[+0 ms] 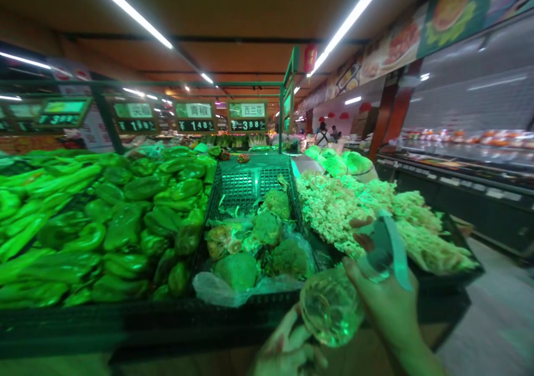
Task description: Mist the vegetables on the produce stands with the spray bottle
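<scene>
Tilted in front of the vegetable stand is a clear jug (331, 309), its round, patterned base facing me, with a teal handle-like band (396, 248) on its far upper side. My right hand (387, 303) wraps round its upper part; some fingertips show beyond it, over the pale cauliflower (334, 209). Low in the picture, my left hand (287, 345) has bent fingers against the base's left edge, slightly blurred. Just past the hands, a black crate (256, 181) holds several broccoli heads (237, 270), some in clear plastic film (217, 290).
Green peppers (129, 226) fill the left of the stand, with long light-green peppers (41, 192) farther left. Price signs (194, 117) hang from a green frame above. A dark refrigerated counter (471, 198) runs along the right beside the floor (500, 303). People (322, 134) are far back.
</scene>
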The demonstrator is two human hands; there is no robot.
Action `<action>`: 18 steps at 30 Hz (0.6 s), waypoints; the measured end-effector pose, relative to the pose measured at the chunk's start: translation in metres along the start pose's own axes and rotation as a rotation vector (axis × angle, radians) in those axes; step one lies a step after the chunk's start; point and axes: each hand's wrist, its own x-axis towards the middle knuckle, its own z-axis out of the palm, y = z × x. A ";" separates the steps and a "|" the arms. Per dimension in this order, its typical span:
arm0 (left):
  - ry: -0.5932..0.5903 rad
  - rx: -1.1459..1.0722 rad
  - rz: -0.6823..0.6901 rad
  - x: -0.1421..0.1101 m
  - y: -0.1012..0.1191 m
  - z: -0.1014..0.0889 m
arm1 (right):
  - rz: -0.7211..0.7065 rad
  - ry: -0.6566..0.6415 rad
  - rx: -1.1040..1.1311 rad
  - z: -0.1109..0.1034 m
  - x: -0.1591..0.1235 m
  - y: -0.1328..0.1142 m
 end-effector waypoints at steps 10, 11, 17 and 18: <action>0.097 0.082 0.016 0.020 -0.003 0.002 | -0.065 -0.120 0.026 0.011 0.019 0.012; 0.095 0.079 0.034 0.021 -0.003 0.003 | -0.025 -0.138 0.049 0.013 0.018 0.010; 0.099 0.105 0.107 0.018 0.007 0.011 | -0.063 -0.249 0.085 0.029 0.022 0.018; 0.141 0.130 0.104 0.015 0.009 0.012 | -0.108 -0.260 0.086 0.032 0.023 0.022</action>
